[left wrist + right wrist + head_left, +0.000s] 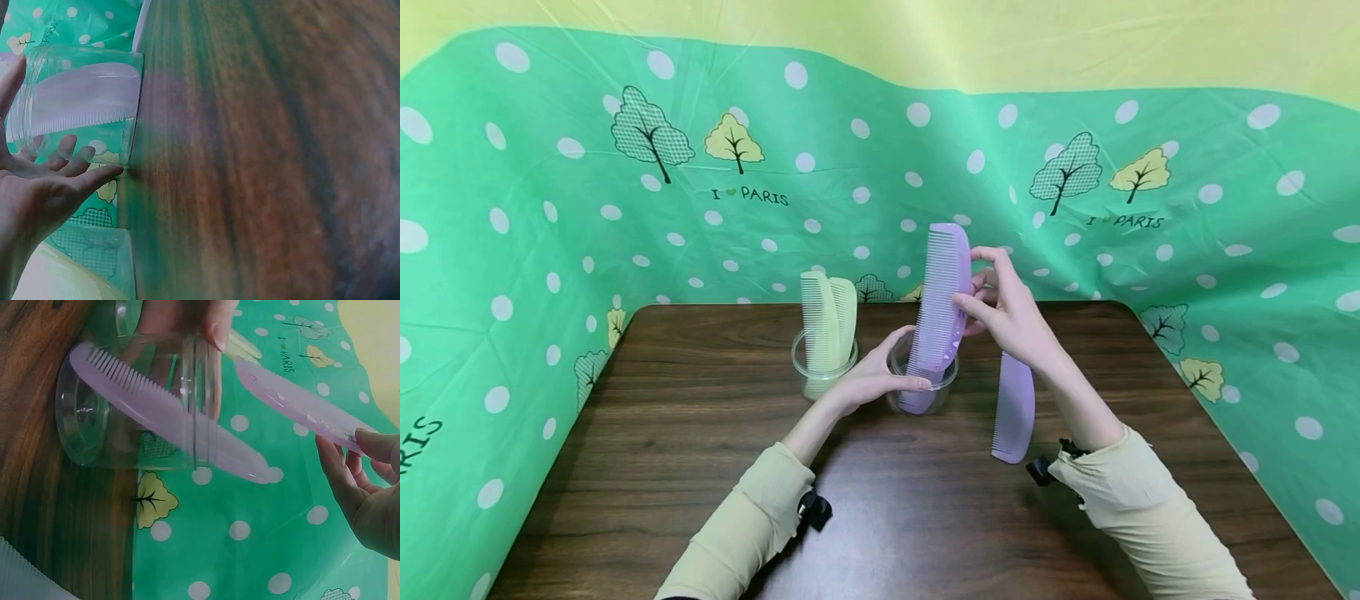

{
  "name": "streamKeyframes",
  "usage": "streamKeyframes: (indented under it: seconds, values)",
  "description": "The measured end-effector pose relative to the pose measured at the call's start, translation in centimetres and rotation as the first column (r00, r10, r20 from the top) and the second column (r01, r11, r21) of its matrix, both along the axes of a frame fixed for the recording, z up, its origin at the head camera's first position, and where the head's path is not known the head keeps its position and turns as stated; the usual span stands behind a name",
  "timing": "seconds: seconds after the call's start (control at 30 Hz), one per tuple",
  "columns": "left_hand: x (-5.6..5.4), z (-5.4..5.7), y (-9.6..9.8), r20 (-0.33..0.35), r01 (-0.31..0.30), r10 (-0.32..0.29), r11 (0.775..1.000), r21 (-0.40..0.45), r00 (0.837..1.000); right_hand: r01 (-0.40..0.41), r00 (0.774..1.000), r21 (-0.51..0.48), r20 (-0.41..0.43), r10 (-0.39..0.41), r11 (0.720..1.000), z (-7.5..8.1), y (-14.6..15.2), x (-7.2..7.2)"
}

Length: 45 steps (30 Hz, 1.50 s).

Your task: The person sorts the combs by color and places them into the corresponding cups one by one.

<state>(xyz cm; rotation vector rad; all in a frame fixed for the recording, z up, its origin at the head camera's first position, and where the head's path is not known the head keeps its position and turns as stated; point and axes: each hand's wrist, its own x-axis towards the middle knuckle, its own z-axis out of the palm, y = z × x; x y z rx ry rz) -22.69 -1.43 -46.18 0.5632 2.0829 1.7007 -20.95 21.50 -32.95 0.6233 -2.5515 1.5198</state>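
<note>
In the head view, my right hand (1006,312) pinches a purple comb (943,292) by its spine, between thumb and fingers. That comb is upright, slightly tilted, above a clear jar (951,377); in the right wrist view its lower end is outside the rim. Inside the jar a second purple comb (144,412) leans, its top sticking out past the rim. My left hand (880,373) holds the jar around its side, thumb in front and fingers behind. A third purple comb (1015,408) lies on the table near my right forearm.
Left of my left hand stands another clear jar (801,360) with two pale yellow-green combs (822,321) upright in it. The dark wooden table (902,517) ends at the back against a green dotted cloth (850,167).
</note>
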Motion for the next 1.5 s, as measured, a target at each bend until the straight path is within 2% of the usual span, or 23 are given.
streamKeyframes:
  seconds: [0.5, 1.07, 1.5]
  values:
    - [-0.1, -0.1, -0.1, 0.000, 0.001, -0.001, 1.000, -0.015, 1.000, 0.005, 1.000, 0.052, -0.005, -0.005, 0.999, -2.7, 0.0, -0.8]
    - [0.0, 0.0, -0.1, 0.007, 0.008, -0.008, 1.000, -0.014, 1.000, 0.014, 1.000, 0.092, 0.023, -0.016, 0.996, -4.1, -0.3, -1.2]
    - [0.0, -0.1, 0.0, 0.002, -0.004, 0.004, 1.000, -0.023, 1.000, 0.031, 0.999, 0.136, -0.039, -0.026, 0.990, -5.6, -0.2, -1.6]
